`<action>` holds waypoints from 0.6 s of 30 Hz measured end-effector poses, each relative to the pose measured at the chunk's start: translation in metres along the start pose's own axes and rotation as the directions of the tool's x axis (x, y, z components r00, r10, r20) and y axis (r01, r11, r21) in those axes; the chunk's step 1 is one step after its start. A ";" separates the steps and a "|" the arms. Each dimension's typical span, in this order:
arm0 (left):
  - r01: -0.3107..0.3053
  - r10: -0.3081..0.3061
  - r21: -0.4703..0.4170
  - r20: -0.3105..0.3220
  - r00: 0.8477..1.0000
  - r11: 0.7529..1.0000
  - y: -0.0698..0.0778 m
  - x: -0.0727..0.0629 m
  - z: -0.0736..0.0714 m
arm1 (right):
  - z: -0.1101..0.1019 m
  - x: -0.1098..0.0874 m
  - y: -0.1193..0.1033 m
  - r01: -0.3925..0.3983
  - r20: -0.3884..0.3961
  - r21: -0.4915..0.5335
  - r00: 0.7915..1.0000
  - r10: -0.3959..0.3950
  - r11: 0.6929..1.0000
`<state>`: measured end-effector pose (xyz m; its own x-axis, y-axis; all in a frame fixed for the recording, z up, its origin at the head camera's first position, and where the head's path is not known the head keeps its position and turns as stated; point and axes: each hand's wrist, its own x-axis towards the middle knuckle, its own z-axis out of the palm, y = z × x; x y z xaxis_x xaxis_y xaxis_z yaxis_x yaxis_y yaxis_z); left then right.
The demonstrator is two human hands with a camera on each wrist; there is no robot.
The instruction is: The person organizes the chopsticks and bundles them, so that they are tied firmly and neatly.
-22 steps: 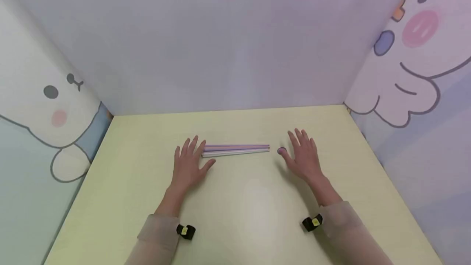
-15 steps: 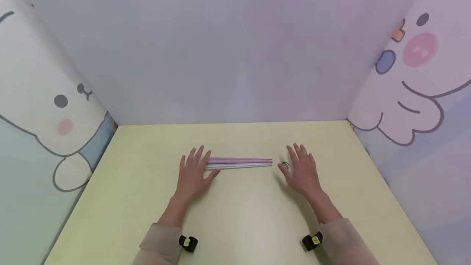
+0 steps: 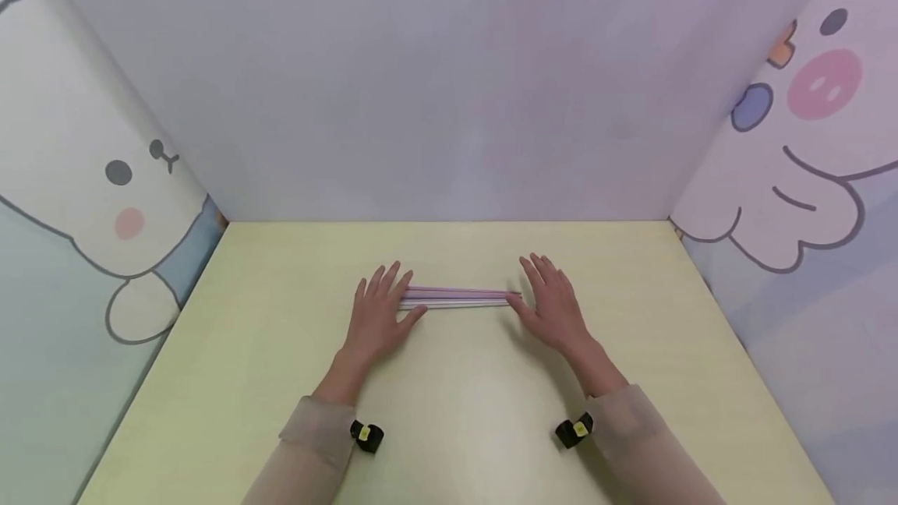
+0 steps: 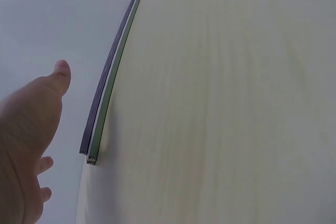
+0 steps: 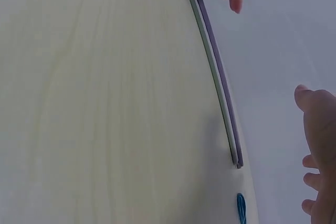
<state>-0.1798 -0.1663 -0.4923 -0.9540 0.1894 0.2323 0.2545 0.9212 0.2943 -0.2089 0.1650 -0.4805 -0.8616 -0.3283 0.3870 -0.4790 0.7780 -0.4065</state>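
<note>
Several long thin sticks (image 3: pixel 459 298), pink, purple and whitish, lie side by side on the pale wooden table. My left hand (image 3: pixel 379 322) is held above their left end with fingers spread and overlaps it in the head view. Over the right end my right hand (image 3: pixel 554 314) is likewise spread, thumb tip at the stick ends. Both hands hold nothing. In the left wrist view a green stick (image 4: pixel 113 85) lies nearest, beside a dark purple one (image 4: pixel 100 103). A small teal looped band (image 5: pixel 241 208) lies past the stick ends in the right wrist view; my right hand hides it from the head view.
The pale wooden table (image 3: pixel 456 427) ends at a plain grey-lilac wall (image 3: pixel 449 100) behind. Side walls with cartoon animals, a left panel (image 3: pixel 63 256) and a right panel (image 3: pixel 842 256), flank it. Each sleeve cuff has a black wrist device beside it.
My right hand has moved left from beside the looped band to the right end of the sticks, and the band is now covered in the head view. The head view has shifted slightly.
</note>
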 end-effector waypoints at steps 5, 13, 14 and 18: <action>-0.037 0.040 -0.046 0.053 0.998 0.998 -0.001 0.006 0.006 | 0.016 0.013 -0.006 0.088 0.087 -0.037 0.993 -0.084 0.995; -0.054 0.064 -0.077 0.130 0.989 0.996 -0.003 0.018 0.019 | 0.042 0.028 -0.006 0.314 0.170 -0.051 0.938 -0.302 0.948; -0.058 0.068 -0.077 0.126 0.990 0.995 -0.003 0.019 0.019 | 0.044 0.030 -0.006 0.325 0.155 -0.046 0.936 -0.315 0.945; -0.074 0.080 -0.060 0.106 0.991 0.995 -0.001 0.023 0.017 | 0.044 0.037 -0.009 0.339 0.143 -0.062 0.934 -0.328 0.939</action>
<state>-0.2048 -0.1571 -0.5034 -0.9420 0.2976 0.1553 0.3335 0.8826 0.3315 -0.2439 0.1223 -0.4994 -0.6715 -0.6383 0.3764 -0.7315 0.6522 -0.1991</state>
